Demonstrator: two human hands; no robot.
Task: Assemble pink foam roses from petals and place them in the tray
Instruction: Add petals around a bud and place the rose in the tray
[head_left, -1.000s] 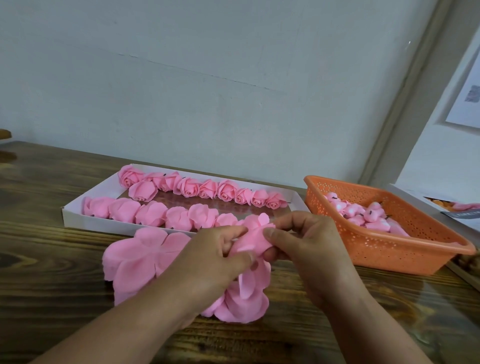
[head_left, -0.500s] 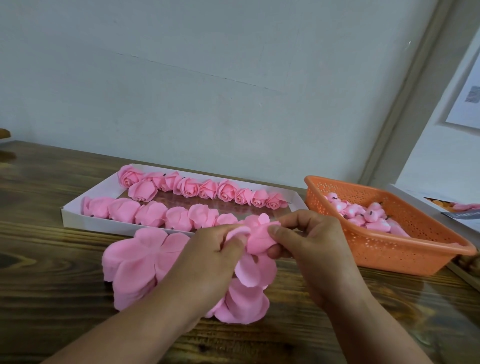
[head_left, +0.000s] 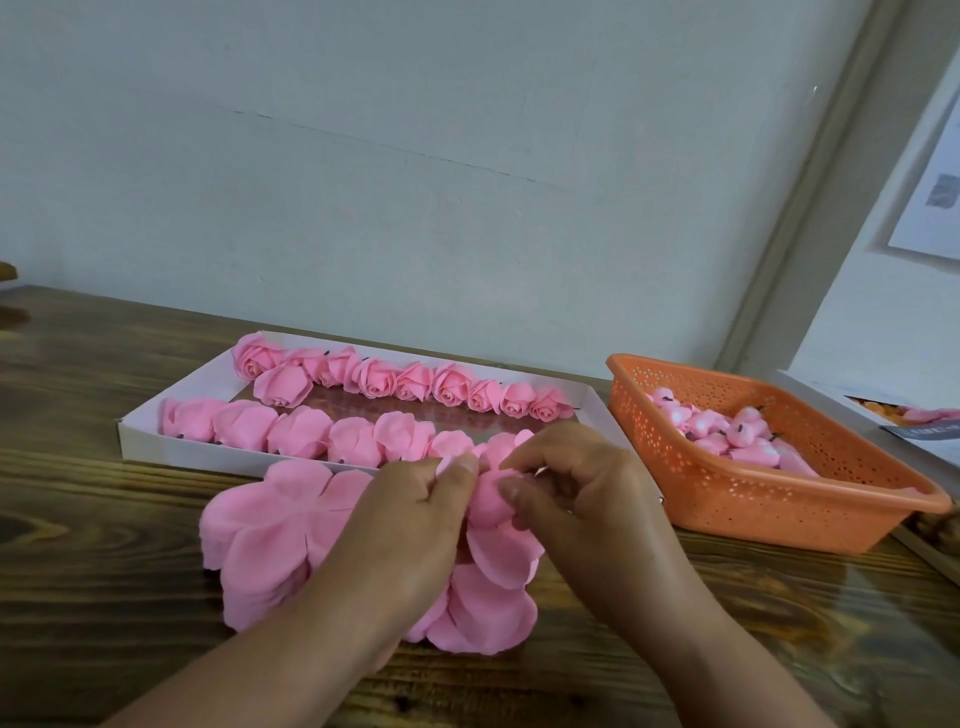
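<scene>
Head view is showing the left hand and right hand pinching a half-formed pink foam rose between them, just above loose petals lying on the tabletop. The white tray of finished roses is sitting just beyond, with an orange basket standing to its right.

About eighteen roses, one tray, one basket.

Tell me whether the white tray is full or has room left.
Nearly full: two rows of roses line the white tray; its near-right end is hidden.
</scene>
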